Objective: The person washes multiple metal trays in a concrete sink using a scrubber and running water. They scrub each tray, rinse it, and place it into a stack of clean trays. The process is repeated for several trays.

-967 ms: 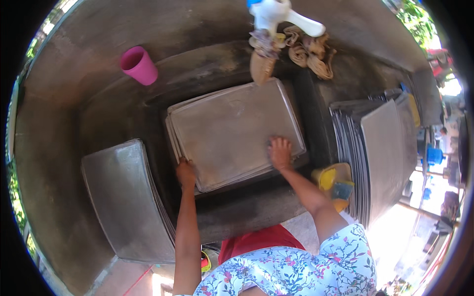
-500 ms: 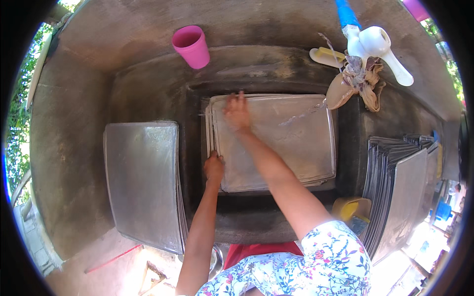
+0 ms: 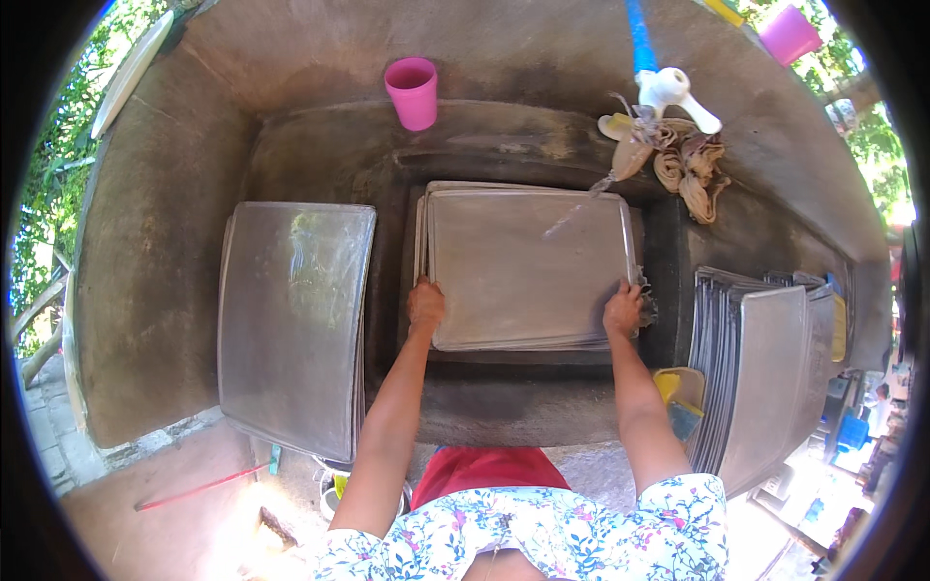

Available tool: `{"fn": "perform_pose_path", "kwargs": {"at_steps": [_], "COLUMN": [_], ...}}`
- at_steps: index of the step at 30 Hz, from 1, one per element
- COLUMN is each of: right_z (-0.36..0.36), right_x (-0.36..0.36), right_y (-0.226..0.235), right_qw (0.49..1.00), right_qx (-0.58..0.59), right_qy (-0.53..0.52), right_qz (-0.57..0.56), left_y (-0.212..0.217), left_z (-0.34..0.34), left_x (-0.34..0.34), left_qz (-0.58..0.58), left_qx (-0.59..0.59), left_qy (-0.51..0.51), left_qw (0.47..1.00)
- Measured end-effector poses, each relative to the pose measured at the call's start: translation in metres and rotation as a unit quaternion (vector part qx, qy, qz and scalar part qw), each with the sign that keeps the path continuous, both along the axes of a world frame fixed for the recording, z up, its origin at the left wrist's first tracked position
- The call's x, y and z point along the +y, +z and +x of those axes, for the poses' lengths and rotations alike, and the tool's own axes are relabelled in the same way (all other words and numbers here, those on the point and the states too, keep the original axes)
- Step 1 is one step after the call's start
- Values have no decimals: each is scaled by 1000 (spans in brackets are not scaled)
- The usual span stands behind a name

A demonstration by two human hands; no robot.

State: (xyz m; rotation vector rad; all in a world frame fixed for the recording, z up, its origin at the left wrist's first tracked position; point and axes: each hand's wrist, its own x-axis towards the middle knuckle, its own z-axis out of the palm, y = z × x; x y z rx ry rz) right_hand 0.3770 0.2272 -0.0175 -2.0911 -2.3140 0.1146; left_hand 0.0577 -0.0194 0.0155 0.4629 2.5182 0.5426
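1. No labels, signs or screens can be made out anywhere in the view.
2. The only possible package is a small yellow container (image 3: 681,385) at about four o'clock, low beside the stack of upright trays. It looks boxy with a rounded top edge, and something blue is tucked against its lower side. Whether it is a package at all cannot be told.
3. At about three to four o'clock, by the rim, sit small blue items (image 3: 852,429), too small to identify.
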Motion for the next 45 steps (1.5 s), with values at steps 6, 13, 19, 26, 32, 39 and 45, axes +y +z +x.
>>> {"fn": "perform_pose_path", "kwargs": {"at_steps": [6, 13, 19, 26, 32, 39, 45], "right_z": [19, -29, -76, -131, -144, -190, -69], "right_x": [-22, -78, -98, -124, -136, -181, -84], "right_y": [0, 68, 94, 89, 46, -4, -18], "right_qw": [872, 613, 495, 375, 627, 856, 892], "right_qx": [438, 705, 764, 745, 606, 256, 257], "right_qy": [-220, -307, -257, -227, -136, 448, 269], "right_qz": [10, -182, -325, -503, -470, -23, -258], "left_y": [61, 171, 183, 141, 139, 130, 22], "left_z": [10, 7, 4, 41, 37, 26, 21], "left_x": [-14, -89, -257, -348, -398, -140, -4], "left_qz": [441, 526, 580, 645, 306, 351, -48], "left_qx": [-296, -183, -73, 33, 206, 125, -5], "left_qy": [132, 149, 279, 386, 361, 56, -78], "left_qw": [837, 817, 762, 659, 856, 926, 996]}}
